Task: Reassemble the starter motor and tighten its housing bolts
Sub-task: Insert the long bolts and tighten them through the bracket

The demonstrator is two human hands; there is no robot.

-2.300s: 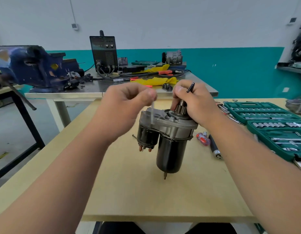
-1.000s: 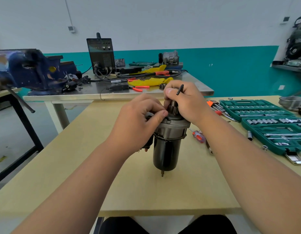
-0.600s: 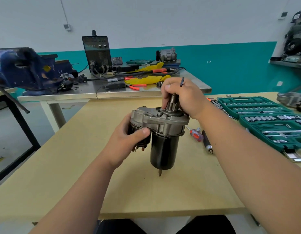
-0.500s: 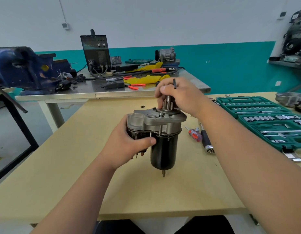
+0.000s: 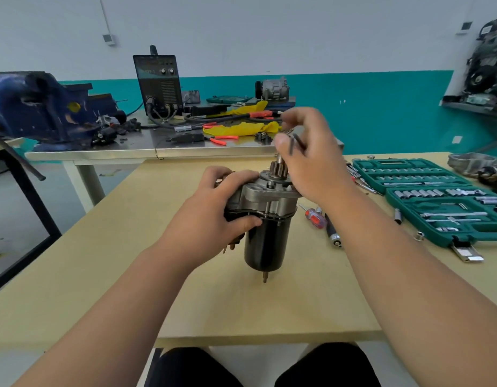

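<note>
Now right hand (image 5: 314, 156) with key (image 5: 296, 143) off pinion (image 5: 280, 170).

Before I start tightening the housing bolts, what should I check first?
1. Starter motor steadied: ok, the left hand grips its side, body upright.
2. Tool ready: ok, the right hand pinches a hex key.
3. Key seated in a bolt: not ok, it is up above the pinion gear, blurred.
4. Bolts already snug: cannot tell.
5. Other tools nearby: ok, the open socket set and a screwdriver lie on the table to the right.
</note>
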